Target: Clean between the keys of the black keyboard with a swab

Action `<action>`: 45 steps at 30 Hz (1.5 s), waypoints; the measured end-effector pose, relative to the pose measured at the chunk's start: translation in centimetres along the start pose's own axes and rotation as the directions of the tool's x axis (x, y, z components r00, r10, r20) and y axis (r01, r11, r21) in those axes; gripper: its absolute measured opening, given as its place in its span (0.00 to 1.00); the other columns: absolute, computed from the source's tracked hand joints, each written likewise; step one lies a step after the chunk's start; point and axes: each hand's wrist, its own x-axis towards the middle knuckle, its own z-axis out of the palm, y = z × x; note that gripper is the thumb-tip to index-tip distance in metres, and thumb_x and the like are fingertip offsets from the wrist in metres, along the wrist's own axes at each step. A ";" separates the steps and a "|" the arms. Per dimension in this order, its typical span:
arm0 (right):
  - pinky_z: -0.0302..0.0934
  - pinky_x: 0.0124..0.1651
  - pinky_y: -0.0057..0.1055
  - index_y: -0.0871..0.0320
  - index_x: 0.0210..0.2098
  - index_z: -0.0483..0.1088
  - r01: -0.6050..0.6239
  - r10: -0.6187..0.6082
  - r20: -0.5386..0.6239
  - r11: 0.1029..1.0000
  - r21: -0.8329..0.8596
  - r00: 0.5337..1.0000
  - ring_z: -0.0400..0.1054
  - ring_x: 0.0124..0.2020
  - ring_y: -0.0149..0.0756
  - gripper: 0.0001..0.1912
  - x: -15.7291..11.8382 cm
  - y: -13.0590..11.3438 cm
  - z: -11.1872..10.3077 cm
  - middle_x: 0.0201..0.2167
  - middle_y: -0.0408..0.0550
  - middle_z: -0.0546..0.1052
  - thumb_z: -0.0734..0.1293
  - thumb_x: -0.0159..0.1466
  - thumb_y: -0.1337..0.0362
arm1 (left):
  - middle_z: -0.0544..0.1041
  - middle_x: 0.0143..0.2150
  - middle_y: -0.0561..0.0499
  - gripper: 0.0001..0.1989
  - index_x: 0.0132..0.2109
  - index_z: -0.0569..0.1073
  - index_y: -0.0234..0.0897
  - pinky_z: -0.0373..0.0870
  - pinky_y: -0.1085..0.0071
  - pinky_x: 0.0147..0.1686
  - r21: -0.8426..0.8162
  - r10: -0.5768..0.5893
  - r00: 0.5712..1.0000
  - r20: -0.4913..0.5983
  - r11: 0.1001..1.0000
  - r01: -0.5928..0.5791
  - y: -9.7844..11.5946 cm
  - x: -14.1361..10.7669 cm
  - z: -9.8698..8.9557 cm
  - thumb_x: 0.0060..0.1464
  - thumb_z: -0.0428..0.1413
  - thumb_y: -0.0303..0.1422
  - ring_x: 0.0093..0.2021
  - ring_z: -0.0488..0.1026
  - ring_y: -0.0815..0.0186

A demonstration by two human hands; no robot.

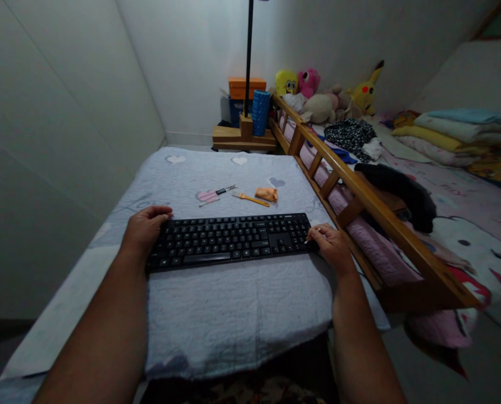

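A black keyboard (pixel 229 242) lies flat on the cloth-covered table, its long side towards me. Round its left end is my left hand (pixel 146 227), with the thumb and fingers closed at the edge. At the number pad end, my right hand (pixel 329 242) pinches a thin white stick that looks like a cotton swab (pixel 313 235), its tip close to the rightmost keys. Beyond the keyboard lie a small brush (pixel 254 200) with a yellow handle, a folded orange-brown cloth (pixel 266 194), a slim tool (pixel 226 190) with a dark grip and another thin stick (pixel 209 202).
A wooden bed rail (pixel 351 174) runs close along the table's right side, beside my right arm. Past it, the bed holds plush toys (pixel 318 106), clothes and folded bedding (pixel 465 126). A black lamp pole (pixel 249 62), an orange box (pixel 246 87) and a blue roller (pixel 260 112) stand behind.
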 end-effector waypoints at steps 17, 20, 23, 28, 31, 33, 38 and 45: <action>0.61 0.46 0.37 0.54 0.26 0.76 0.028 -0.031 0.048 0.998 0.062 0.998 0.71 0.38 0.41 0.15 0.0 -0.9 0.9 0.30 0.47 0.78 0.63 0.66 0.58 | 0.80 0.37 0.50 0.16 0.39 0.80 0.37 0.68 0.64 0.49 0.027 0.008 1.000 0.012 1.000 -0.008 -0.8 0.8 -0.1 0.38 0.62 0.34 0.40 0.74 0.61; 0.61 0.46 0.37 0.54 0.26 0.76 0.036 -0.040 0.058 0.997 0.072 0.998 0.71 0.38 0.41 0.16 0.0 -0.8 1.0 0.30 0.47 0.78 0.63 0.67 0.58 | 0.80 0.37 0.50 0.16 0.39 0.80 0.37 0.68 0.64 0.48 0.038 0.000 1.000 0.008 0.999 -0.001 -0.5 0.6 0.0 0.38 0.62 0.34 0.40 0.73 0.61; 0.61 0.46 0.37 0.54 0.27 0.76 0.048 -0.053 0.068 0.997 0.068 0.996 0.71 0.38 0.41 0.15 0.0 -0.9 1.1 0.30 0.47 0.78 0.63 0.67 0.59 | 0.80 0.37 0.50 0.14 0.38 0.80 0.37 0.68 0.65 0.49 0.035 0.003 1.000 0.000 0.999 -0.003 -0.2 0.3 0.0 0.39 0.62 0.33 0.40 0.74 0.61; 0.61 0.45 0.37 0.54 0.27 0.76 0.052 -0.058 0.085 0.996 0.071 0.995 0.71 0.38 0.41 0.15 0.0 -1.0 1.5 0.30 0.47 0.78 0.63 0.67 0.59 | 0.80 0.36 0.51 0.13 0.37 0.80 0.37 0.68 0.65 0.49 0.033 -0.014 1.000 -0.010 0.999 0.015 0.0 0.1 0.0 0.40 0.62 0.31 0.39 0.73 0.62; 0.61 0.45 0.37 0.54 0.27 0.76 0.055 -0.062 0.092 0.995 0.078 0.994 0.71 0.38 0.41 0.15 0.0 -1.1 1.6 0.30 0.48 0.79 0.63 0.66 0.59 | 0.80 0.35 0.52 0.12 0.38 0.80 0.37 0.68 0.65 0.49 0.027 -0.011 1.000 -0.004 1.000 0.011 0.0 0.1 0.0 0.41 0.62 0.31 0.37 0.73 0.63; 0.61 0.46 0.37 0.54 0.27 0.76 0.058 -0.065 0.095 0.995 0.076 0.993 0.71 0.38 0.41 0.14 0.1 -1.2 1.7 0.30 0.48 0.78 0.63 0.66 0.59 | 0.80 0.35 0.52 0.12 0.38 0.80 0.37 0.68 0.66 0.49 0.036 -0.007 1.000 -0.004 0.999 0.007 0.0 0.2 0.0 0.41 0.61 0.30 0.37 0.73 0.63; 0.62 0.45 0.38 0.54 0.27 0.77 0.056 -0.063 0.094 0.995 0.077 0.994 0.71 0.37 0.40 0.14 0.1 -1.2 1.7 0.30 0.48 0.78 0.64 0.66 0.59 | 0.80 0.36 0.51 0.12 0.38 0.80 0.37 0.68 0.65 0.49 0.058 0.005 1.000 -0.003 0.998 -0.005 -0.3 0.4 0.0 0.42 0.61 0.30 0.38 0.74 0.63; 0.62 0.45 0.37 0.54 0.27 0.76 0.071 -0.080 0.108 0.993 0.090 0.991 0.71 0.37 0.40 0.13 0.0 -1.3 1.6 0.30 0.48 0.78 0.64 0.65 0.60 | 0.80 0.36 0.51 0.13 0.38 0.80 0.37 0.69 0.64 0.49 0.044 0.001 1.000 -0.010 0.999 -0.001 -0.2 0.2 0.1 0.42 0.62 0.30 0.38 0.74 0.62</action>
